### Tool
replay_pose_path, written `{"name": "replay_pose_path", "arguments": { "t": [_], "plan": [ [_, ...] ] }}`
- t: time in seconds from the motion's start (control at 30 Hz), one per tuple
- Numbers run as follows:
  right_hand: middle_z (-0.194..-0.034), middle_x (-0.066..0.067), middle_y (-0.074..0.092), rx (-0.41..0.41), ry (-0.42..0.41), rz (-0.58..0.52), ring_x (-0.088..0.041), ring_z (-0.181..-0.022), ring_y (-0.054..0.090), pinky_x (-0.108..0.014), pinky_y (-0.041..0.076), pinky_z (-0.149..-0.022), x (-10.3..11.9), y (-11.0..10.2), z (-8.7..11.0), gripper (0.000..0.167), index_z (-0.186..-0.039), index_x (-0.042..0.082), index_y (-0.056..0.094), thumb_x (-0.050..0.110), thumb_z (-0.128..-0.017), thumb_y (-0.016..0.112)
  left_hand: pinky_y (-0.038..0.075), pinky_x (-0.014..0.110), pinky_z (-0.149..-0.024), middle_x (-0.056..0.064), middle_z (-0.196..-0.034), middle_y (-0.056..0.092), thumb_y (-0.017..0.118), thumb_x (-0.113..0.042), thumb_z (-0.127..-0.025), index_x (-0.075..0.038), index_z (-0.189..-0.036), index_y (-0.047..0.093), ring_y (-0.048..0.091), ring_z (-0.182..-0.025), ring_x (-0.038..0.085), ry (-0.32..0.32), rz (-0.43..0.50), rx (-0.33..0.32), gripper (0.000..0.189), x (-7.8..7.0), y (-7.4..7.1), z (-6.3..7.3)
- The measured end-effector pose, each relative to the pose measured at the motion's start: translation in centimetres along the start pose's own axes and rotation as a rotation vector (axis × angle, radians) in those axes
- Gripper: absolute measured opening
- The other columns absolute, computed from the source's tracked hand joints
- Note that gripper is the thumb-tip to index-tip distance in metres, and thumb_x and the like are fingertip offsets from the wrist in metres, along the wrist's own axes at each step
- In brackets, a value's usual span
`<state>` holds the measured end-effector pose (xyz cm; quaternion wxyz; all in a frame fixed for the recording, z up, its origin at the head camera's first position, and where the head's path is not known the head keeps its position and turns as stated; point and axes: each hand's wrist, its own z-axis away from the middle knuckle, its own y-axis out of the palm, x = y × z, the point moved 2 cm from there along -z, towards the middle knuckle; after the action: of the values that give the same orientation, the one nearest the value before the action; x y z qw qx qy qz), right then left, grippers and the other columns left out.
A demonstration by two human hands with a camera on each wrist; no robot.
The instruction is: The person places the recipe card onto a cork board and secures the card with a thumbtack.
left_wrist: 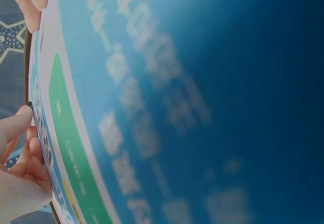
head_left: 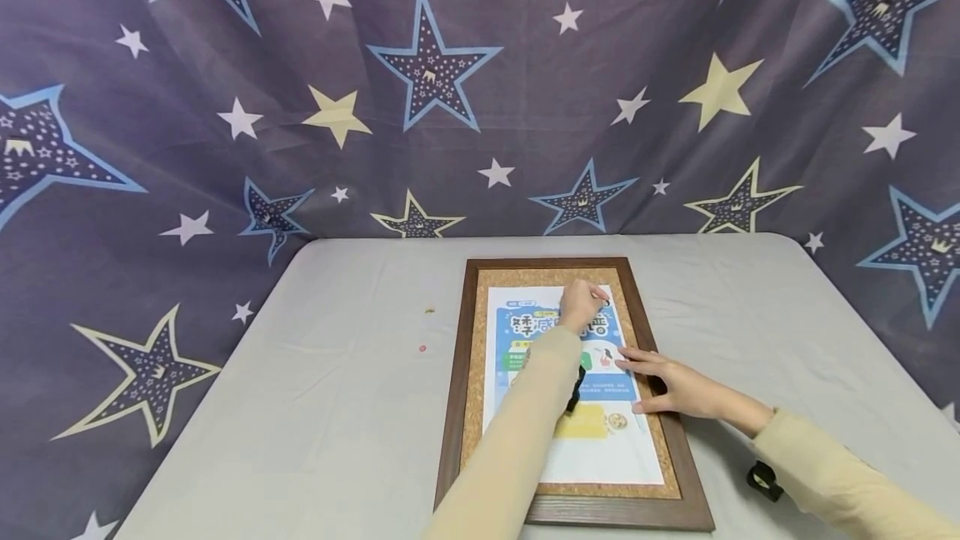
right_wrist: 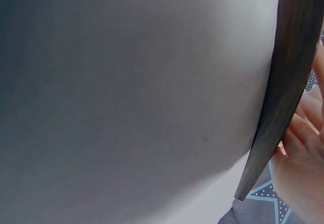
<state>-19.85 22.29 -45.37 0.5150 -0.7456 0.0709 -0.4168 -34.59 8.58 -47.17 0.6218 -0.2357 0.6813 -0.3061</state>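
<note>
A printed poster (head_left: pixel 600 461) in blue, white, green and yellow lies on a cork board (head_left: pixel 472 407) with a dark wooden frame (head_left: pixel 585 511). At the poster's upper right corner, my left hand (head_left: pixel 579 307) pinches a small black pushpin (left_wrist: pixel 30 105) against the sheet, fingers bent. My right hand (head_left: pixel 678 387) reaches over the frame's right side, fingers spread, with fingertips on the poster's right edge. The right wrist view has that hand (right_wrist: pixel 301 158) behind the frame's side (right_wrist: pixel 283 72).
The board lies on a table with a pale grey cloth (head_left: pixel 337 423). Left of the board are a small red piece (head_left: pixel 422 348) and a small yellowish piece (head_left: pixel 430 310). A dark curtain with stars (head_left: pixel 495 173) hangs behind and at both sides.
</note>
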Motion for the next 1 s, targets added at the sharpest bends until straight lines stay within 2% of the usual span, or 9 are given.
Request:
{"name": "replay_pose_path", "arguments": {
  "t": [0.07, 0.1, 0.17, 0.23, 0.3, 0.33, 0.57, 0.77, 1.0],
  "plan": [
    [-0.132, -0.029, 0.034, -0.003, -0.001, 0.005, -0.046, -0.116, 0.033, -0.054, 0.036, -0.085, 0.0, 0.0, 0.0, 0.062, -0.123, -0.007, 0.046, 0.032, -0.078, 0.065, 0.045, 0.024, -0.061, -0.005, -0.069, 0.064, 0.068, -0.012, -0.075, -0.02, -0.069, 0.071, 0.056, -0.064, 0.011, 0.099, 0.004, -0.042, 0.011, 2.4, 2.5, -2.5],
    [-0.132, -0.029, 0.034, -0.003, 0.0, 0.006, -0.046, -0.116, 0.033, -0.054, 0.036, -0.085, 0.0, 0.1, 0.0, 0.062, -0.123, -0.007, 0.046, 0.032, -0.078, 0.065, 0.045, 0.024, -0.061, -0.004, -0.071, 0.064, 0.067, -0.013, -0.076, -0.02, -0.071, 0.072, 0.056, -0.065, 0.012, 0.113, -0.019, -0.055, 0.01, 2.5, 2.7, -2.5],
    [-0.132, -0.028, 0.034, -0.004, 0.005, 0.008, -0.046, -0.116, 0.034, -0.054, 0.036, -0.086, 0.0, 0.1, -0.1, 0.062, -0.123, -0.006, 0.047, 0.032, -0.078, 0.065, 0.043, 0.023, -0.057, -0.006, -0.071, 0.064, 0.067, -0.015, -0.076, -0.021, -0.071, 0.072, 0.055, -0.063, 0.01, 0.159, 0.004, -0.035, 0.009, 4.8, 4.9, -4.8],
    [-0.132, -0.028, 0.034, -0.002, 0.01, 0.007, -0.046, -0.117, 0.033, -0.054, 0.036, -0.086, 0.0, 0.1, -0.1, 0.063, -0.124, -0.006, 0.047, 0.033, -0.078, 0.065, 0.043, 0.022, -0.058, -0.005, -0.074, 0.065, 0.066, -0.015, -0.077, -0.02, -0.074, 0.072, 0.055, -0.066, 0.009, 0.191, -0.011, -0.036, 0.008, 5.8, 5.8, -5.7],
    [-0.133, -0.028, 0.034, 0.002, 0.018, -0.001, -0.046, -0.117, 0.033, -0.054, 0.035, -0.086, 0.0, 0.1, -0.1, 0.063, -0.124, -0.006, 0.046, 0.033, -0.078, 0.065, 0.044, 0.02, -0.061, -0.009, -0.076, 0.064, 0.066, -0.016, -0.076, -0.022, -0.076, 0.072, 0.055, -0.069, 0.005, 0.203, -0.022, -0.007, 0.008, 5.7, 5.2, -5.4],
    [-0.133, -0.028, 0.033, 0.006, 0.024, -0.005, -0.046, -0.117, 0.032, -0.055, 0.035, -0.086, 0.0, 0.1, -0.1, 0.063, -0.124, -0.006, 0.046, 0.033, -0.078, 0.065, 0.042, 0.017, -0.059, -0.013, -0.072, 0.062, 0.068, -0.017, -0.075, -0.025, -0.072, 0.071, 0.053, -0.067, 0.001, 0.242, 0.002, 0.004, 0.009, 6.5, 5.8, -6.2],
    [-0.134, -0.028, 0.032, 0.012, 0.031, -0.02, -0.047, -0.118, 0.03, -0.055, 0.034, -0.086, -0.1, 0.1, 0.0, 0.064, -0.125, -0.006, 0.045, 0.033, -0.079, 0.064, 0.045, 0.022, -0.074, 0.004, -0.093, 0.066, 0.059, -0.009, -0.084, -0.006, -0.094, 0.069, 0.058, -0.086, 0.014, 0.19, -0.022, 0.273, 0.014, -1.0, -4.4, 2.4],
    [-0.134, -0.028, 0.032, 0.006, 0.04, -0.015, -0.047, -0.118, 0.03, -0.056, 0.034, -0.086, 0.0, 0.1, 0.0, 0.063, -0.125, -0.006, 0.045, 0.033, -0.078, 0.064, 0.045, 0.022, -0.076, 0.003, -0.097, 0.065, 0.058, -0.014, -0.086, -0.007, -0.098, 0.067, 0.058, -0.088, 0.014, 0.232, -0.035, 0.346, 0.017, -0.9, -6.0, 3.3],
    [-0.135, -0.027, 0.03, 0.027, 0.07, -0.027, -0.046, -0.12, 0.029, -0.055, 0.033, -0.088, 0.0, 0.1, -0.1, 0.065, -0.125, -0.007, 0.044, 0.033, -0.078, 0.065, 0.044, 0.023, -0.08, 0.003, -0.097, 0.065, 0.059, -0.016, -0.085, -0.008, -0.099, 0.066, 0.057, -0.089, 0.014, 0.275, -0.055, 0.369, 0.018, -0.3, -8.3, 4.0]
  ]
}}
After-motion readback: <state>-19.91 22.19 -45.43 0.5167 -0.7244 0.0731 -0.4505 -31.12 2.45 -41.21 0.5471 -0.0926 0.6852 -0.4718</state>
